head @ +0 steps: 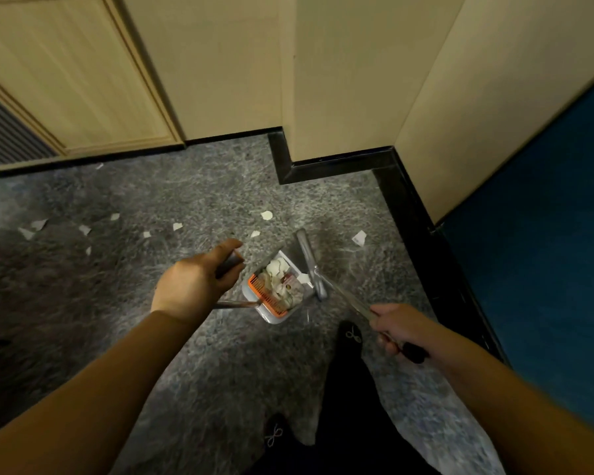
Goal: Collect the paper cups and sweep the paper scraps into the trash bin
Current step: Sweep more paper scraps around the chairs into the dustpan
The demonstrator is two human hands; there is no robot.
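My left hand (194, 282) grips the dark handle of a dustpan (271, 315), a pale pan with an orange comb edge, standing on the grey floor. Crumpled paper and scraps (282, 282) lie inside it. My right hand (396, 329) grips the broom handle (348, 299). The grey broom head (309, 262) sits just right of the dustpan's mouth. Several white paper scraps lie on the floor: one (266, 215) beyond the pan, one (359, 237) to the right, and others (38, 225) far left. No paper cup or trash bin is in view.
Beige walls with a black baseboard (323, 166) form a stepped corner behind the dustpan. A wooden door (76, 80) stands at the back left. A blue panel (546, 217) runs along the right. My dark-clad legs and shoe (350, 334) are below the pan.
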